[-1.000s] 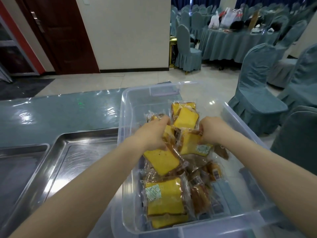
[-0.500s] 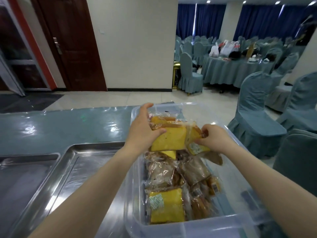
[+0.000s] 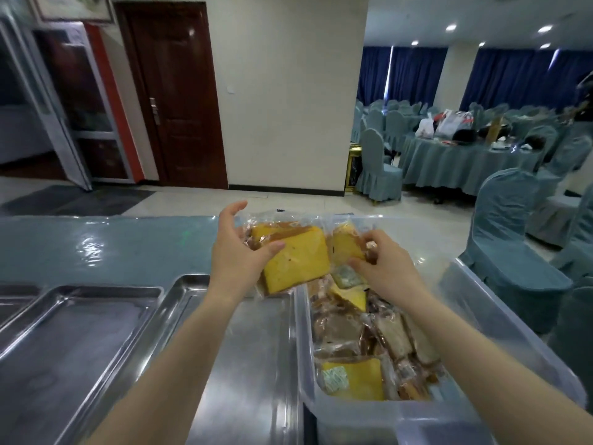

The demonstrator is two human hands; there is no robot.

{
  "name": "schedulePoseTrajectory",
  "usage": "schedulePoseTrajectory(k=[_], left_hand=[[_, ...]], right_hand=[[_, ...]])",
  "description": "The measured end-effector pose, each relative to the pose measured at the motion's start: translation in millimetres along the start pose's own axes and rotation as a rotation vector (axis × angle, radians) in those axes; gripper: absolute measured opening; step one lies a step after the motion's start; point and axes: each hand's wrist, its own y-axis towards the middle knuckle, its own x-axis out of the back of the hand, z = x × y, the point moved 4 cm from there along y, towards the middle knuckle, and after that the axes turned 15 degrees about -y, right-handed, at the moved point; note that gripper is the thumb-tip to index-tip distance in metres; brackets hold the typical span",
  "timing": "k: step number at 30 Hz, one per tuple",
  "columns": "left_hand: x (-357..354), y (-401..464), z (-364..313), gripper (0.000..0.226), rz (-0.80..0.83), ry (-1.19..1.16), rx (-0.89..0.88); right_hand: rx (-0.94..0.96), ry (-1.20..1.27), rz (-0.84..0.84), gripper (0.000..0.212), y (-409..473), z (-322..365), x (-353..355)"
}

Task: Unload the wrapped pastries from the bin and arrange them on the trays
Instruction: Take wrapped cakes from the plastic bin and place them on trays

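My left hand point(image 3: 239, 252) grips a stack of wrapped yellow pastries point(image 3: 296, 263), thumb across the top slice, held above the bin's left rim and the near tray's far corner. My right hand point(image 3: 386, 268) pinches a smaller wrapped pastry point(image 3: 346, 247) just right of that stack, above the bin. The clear plastic bin point(image 3: 500, 319) stands on the right and holds several more wrapped pastries point(image 3: 356, 377), yellow and brown. A steel tray point(image 3: 256, 364) lies bare right beside the bin, and a second steel tray point(image 3: 80, 342) lies left of it.
The trays and bin rest on a teal table point(image 3: 106, 248) under glossy plastic film. Covered banquet chairs point(image 3: 510, 248) stand close on the right. A round dining table point(image 3: 465, 159) with bags sits farther back. A dark wooden door point(image 3: 179, 91) and a wall are straight ahead.
Both hands have lifted the pastries up out of the bin and carried them leftward, over the bin's left rim toward the near tray. The head has tilted up.
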Motion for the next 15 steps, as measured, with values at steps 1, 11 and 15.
schedulePoseTrajectory(k=[1,11,15], left_hand=[[13.3,-1.4,-1.3,0.079,-0.030,-0.014,0.007],[189.6,-22.2,38.3,0.062,-0.317,-0.096,0.107],[291.0,-38.9,77.4,0.056,-0.434,-0.116,0.223]], right_hand=[[0.010,0.038,-0.009,0.029,-3.0,13.7,-3.3],[0.176,-0.203,0.002,0.040,-26.0,163.5,-67.4],[0.225,-0.204,0.102,0.041,-39.9,233.6,-143.1]])
